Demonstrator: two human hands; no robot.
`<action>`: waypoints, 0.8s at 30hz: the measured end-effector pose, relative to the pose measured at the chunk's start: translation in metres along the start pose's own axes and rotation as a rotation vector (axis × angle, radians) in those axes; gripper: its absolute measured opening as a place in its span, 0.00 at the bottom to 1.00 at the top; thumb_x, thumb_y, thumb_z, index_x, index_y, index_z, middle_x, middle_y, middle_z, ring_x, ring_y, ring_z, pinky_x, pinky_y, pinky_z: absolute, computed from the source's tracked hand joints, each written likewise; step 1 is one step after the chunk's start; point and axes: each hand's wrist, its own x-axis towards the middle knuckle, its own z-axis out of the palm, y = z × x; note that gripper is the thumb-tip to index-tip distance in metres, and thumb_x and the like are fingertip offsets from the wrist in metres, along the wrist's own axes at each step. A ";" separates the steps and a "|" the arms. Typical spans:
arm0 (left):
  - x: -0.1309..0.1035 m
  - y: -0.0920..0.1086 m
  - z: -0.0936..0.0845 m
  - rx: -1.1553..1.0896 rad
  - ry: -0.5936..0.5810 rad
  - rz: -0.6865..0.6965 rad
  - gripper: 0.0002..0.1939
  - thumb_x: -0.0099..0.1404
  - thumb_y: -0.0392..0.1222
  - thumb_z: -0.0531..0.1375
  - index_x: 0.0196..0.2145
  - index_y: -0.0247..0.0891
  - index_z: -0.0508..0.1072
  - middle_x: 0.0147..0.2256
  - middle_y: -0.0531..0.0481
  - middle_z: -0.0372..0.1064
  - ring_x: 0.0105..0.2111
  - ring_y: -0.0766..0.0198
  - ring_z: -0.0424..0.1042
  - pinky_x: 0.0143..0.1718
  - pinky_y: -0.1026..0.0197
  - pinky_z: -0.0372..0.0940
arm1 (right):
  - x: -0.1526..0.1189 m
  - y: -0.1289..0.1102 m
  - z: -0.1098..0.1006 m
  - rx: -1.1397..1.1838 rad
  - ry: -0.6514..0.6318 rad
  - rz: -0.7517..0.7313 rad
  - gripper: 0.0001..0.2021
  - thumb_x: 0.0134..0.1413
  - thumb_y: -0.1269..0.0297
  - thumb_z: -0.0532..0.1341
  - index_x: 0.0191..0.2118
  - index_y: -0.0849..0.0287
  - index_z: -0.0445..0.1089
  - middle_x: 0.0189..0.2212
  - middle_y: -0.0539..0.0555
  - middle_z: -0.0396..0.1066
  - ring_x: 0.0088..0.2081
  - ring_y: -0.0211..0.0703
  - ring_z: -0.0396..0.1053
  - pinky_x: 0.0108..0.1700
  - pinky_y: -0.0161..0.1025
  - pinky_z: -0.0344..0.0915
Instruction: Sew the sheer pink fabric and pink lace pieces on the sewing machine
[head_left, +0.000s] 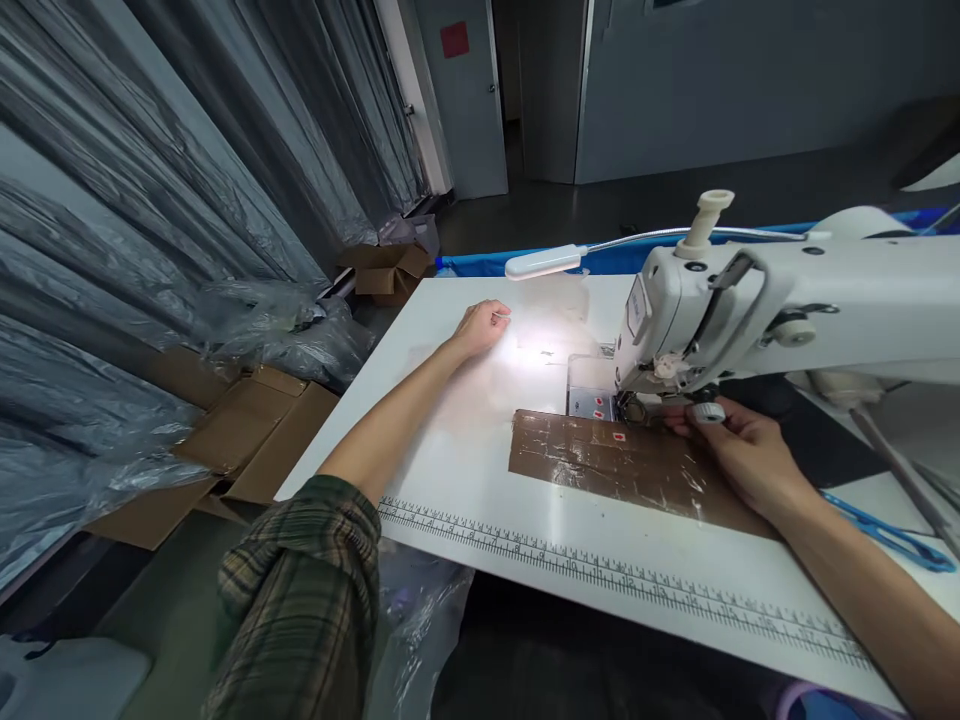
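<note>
Sewing machine is the big white lump here, its arm coming in from the right with the head pointing left. It takes up the right part of a white desk, set back from the near edge, where a printed ruler strip runs.

Next down in size is a shiny brown sheet, flat between the machine head and that near edge. Its long axis goes left to right, pretty much along the ruler, with its far edge tucked up close by the stitching end.

The relation that matters imo: the presser foot area is just left of the fingers of the right hand, so that hand is way nearer. Its wrist crosses by the sheet's right end. Fingers are bent in behind the low parts of the head, and they're partly blocked there, so I honestly can't tell whether they're closed on anything.

The left hand is well apart, out near the desk's far left corner, with the head off to its right and closer to the near edge. Fingers curled in, basically closed.

Smaller stuff: a white lamp above the far edge, a metal plate left of the foot, and a little red mark on the sheet.
</note>
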 end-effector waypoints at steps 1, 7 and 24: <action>0.002 0.004 0.007 0.011 0.005 -0.007 0.07 0.59 0.37 0.62 0.37 0.38 0.77 0.41 0.45 0.78 0.47 0.54 0.74 0.55 0.56 0.66 | -0.001 -0.001 0.002 -0.007 0.006 -0.021 0.09 0.42 0.58 0.71 0.29 0.54 0.75 0.30 0.51 0.78 0.32 0.43 0.75 0.39 0.37 0.74; 0.020 0.028 0.028 0.002 0.009 -0.030 0.04 0.60 0.34 0.62 0.27 0.38 0.74 0.34 0.43 0.78 0.46 0.52 0.76 0.53 0.55 0.68 | -0.005 -0.005 0.008 -0.049 0.008 -0.085 0.12 0.37 0.54 0.72 0.26 0.53 0.71 0.26 0.49 0.76 0.30 0.44 0.73 0.39 0.40 0.74; -0.088 -0.054 -0.084 0.002 0.071 0.000 0.12 0.62 0.43 0.62 0.42 0.39 0.79 0.46 0.46 0.78 0.46 0.59 0.75 0.51 0.61 0.68 | -0.037 -0.017 0.022 -0.756 -0.362 -0.502 0.10 0.54 0.56 0.59 0.35 0.51 0.77 0.27 0.51 0.76 0.23 0.42 0.69 0.28 0.39 0.66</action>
